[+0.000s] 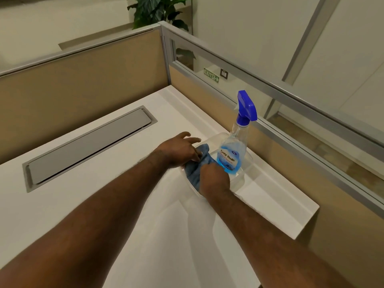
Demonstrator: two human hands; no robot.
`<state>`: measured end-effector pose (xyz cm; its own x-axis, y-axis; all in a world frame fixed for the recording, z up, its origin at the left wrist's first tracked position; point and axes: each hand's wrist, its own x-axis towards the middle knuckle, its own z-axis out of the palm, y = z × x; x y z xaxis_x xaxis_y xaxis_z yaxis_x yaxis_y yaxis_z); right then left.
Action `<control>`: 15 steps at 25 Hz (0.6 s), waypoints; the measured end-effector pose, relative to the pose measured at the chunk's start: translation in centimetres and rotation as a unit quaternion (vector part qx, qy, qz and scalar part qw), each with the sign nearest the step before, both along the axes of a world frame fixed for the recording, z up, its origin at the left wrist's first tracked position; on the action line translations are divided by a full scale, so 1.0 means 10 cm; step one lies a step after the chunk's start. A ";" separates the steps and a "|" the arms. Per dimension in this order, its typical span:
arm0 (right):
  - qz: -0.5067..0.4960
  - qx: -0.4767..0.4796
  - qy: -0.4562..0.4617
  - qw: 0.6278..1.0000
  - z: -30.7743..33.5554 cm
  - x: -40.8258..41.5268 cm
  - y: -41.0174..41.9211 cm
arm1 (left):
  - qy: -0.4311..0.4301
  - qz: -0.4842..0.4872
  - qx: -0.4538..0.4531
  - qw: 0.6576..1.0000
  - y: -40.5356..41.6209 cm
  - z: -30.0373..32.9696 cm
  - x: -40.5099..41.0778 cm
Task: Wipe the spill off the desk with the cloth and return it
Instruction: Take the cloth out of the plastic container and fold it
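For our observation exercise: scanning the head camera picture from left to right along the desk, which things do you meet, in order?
Grey cable hatch → left hand → blue cloth, gripped by both hands → spray bottle, standing in a clear tub → glass partition.

Spray bottle (pixel 234 150) standing upright in clear tub (pixel 246 163), crowding right side just beside both hands. Partition wall (pixel 207 94) closing off far right edge. Open white desk (pixel 135 204) lying free to left and near side. Flush grey cable hatch (pixel 87 146) sitting level, blocking nothing.
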<state>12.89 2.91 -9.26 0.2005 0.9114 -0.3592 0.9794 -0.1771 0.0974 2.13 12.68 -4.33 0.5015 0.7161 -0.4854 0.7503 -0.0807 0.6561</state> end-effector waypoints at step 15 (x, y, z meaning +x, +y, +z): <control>-0.039 0.144 0.110 0.983 0.24 0.20 -0.12 | 0.061 -0.250 0.508 0.822 -0.09 0.03 -0.21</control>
<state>14.89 1.68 -6.89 0.2193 0.9668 -0.1310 0.9535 -0.2409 -0.1811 0.03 11.76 -4.03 0.8481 0.5025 0.1680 0.5124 -0.8586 -0.0187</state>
